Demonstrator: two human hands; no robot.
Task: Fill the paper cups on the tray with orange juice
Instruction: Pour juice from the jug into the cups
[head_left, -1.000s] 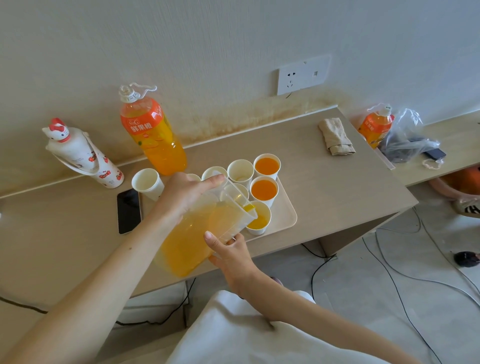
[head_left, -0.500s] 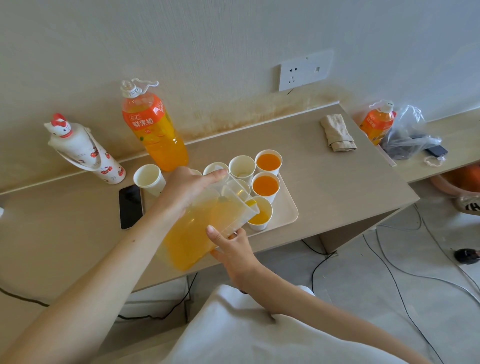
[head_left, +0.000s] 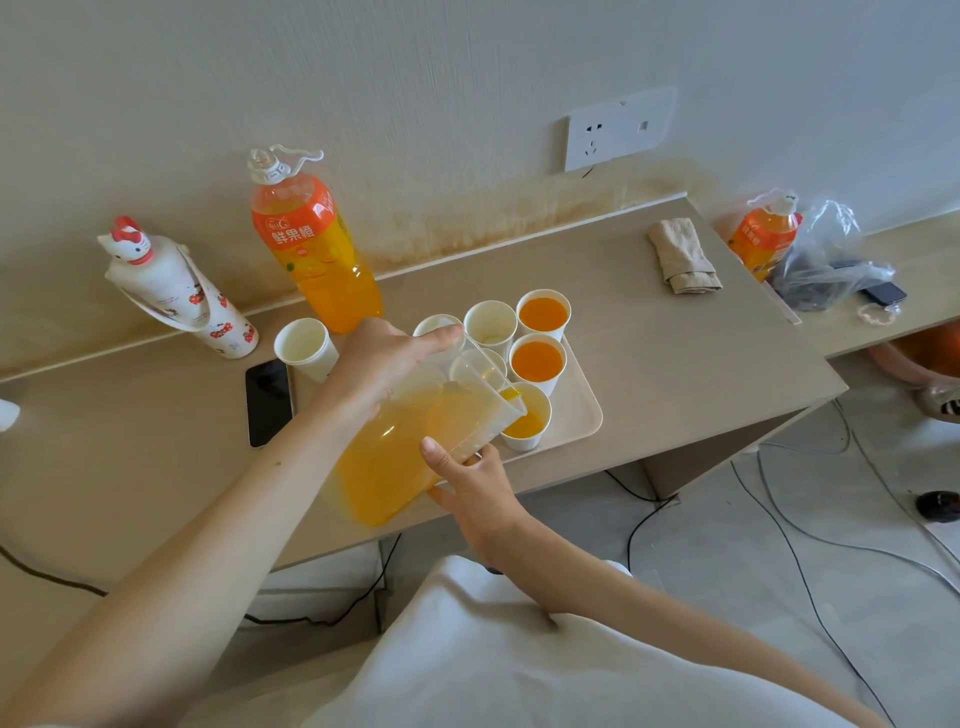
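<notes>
A clear plastic pitcher (head_left: 400, 452) holding orange juice is tilted over the cream tray (head_left: 582, 410), its spout above the nearest paper cup (head_left: 527, 423), which holds some juice. My left hand (head_left: 384, 364) grips the pitcher from above. My right hand (head_left: 467, 478) holds it from below near the rim, thumb on its side. Two full cups (head_left: 543, 314) (head_left: 537, 361) stand on the tray's right side. An empty cup (head_left: 490, 326) stands at the back, and others are partly hidden behind the pitcher. One empty cup (head_left: 306, 348) stands at the tray's left end.
A large orange juice bottle (head_left: 311, 249) stands by the wall, with a white cat-topped bottle (head_left: 176, 291) to its left. A black phone (head_left: 267, 400) lies left of the tray. A folded cloth (head_left: 683, 257) lies at the back right. Cables run across the floor.
The pitcher stays tilted over the nearest cup, and the juice in that cup has risen a little. Both hands keep their hold.
</notes>
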